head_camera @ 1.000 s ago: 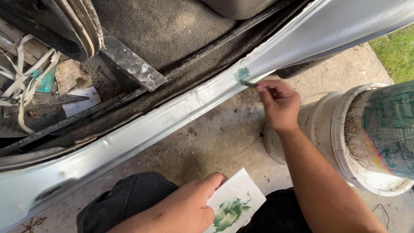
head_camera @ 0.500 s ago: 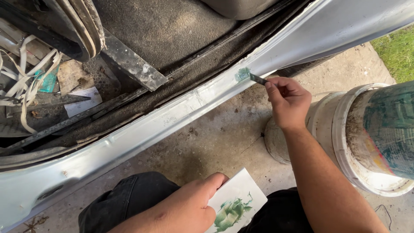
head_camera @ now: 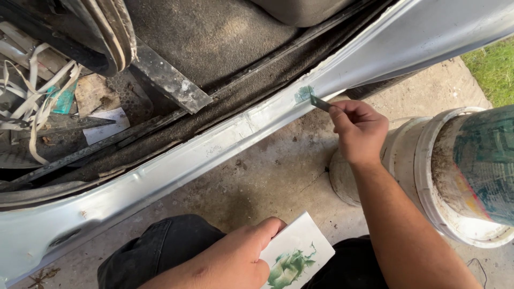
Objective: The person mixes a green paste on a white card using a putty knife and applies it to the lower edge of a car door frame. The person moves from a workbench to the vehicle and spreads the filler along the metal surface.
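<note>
Now right hand presses spreader on sill; left hand holds card.

A stained concrete floor runs beneath the silver car sill. A dirty white plastic bucket stands directly on it, near the grass edge.

Left hand cut off at bottom edge, covers one corner of the white board; board's lower part out of frame. Right hand hides most of the scraper, only the blade shows. Bucket cut off at right edge. Car sill runs out both sides.
</note>
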